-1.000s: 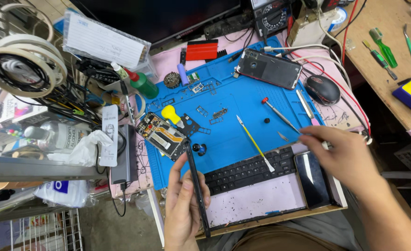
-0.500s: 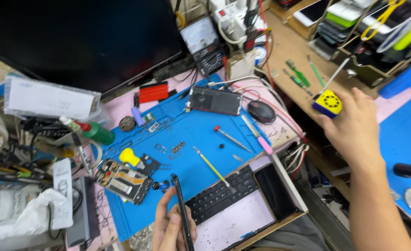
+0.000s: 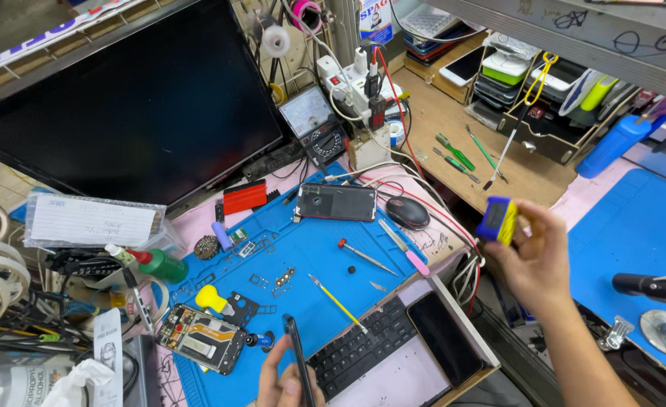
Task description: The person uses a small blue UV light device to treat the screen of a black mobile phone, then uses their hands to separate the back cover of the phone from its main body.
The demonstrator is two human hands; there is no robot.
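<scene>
Blue and yellow, the small gadget (image 3: 497, 221) sits pinched between the fingers of your right hand (image 3: 535, 260), which you hold up past the right edge of the desk, above the gap between the two benches. Your fingers are clamped on its lower end; its blue face points up and to the left.

Your left hand (image 3: 287, 383) is low at the bottom edge of the view, closed around a thin black phone (image 3: 298, 359) held edge-on, its top pointing away from you over the blue mat (image 3: 303, 256).

On the mat, just left of that phone, lies an opened phone (image 3: 201, 339) with its board showing, and a yellow pick (image 3: 211, 299) beside it. A yellow-handled tool (image 3: 338, 304) and a red-tipped screwdriver (image 3: 366, 257) lie near the mat's middle. Farther back rests another phone (image 3: 336, 202), face down, with a mouse (image 3: 408, 212) just to its right. A keyboard (image 3: 363, 348) sits at the near edge, a dark phone (image 3: 444, 338) right of it. A monitor (image 3: 133, 105) stands behind.
</scene>
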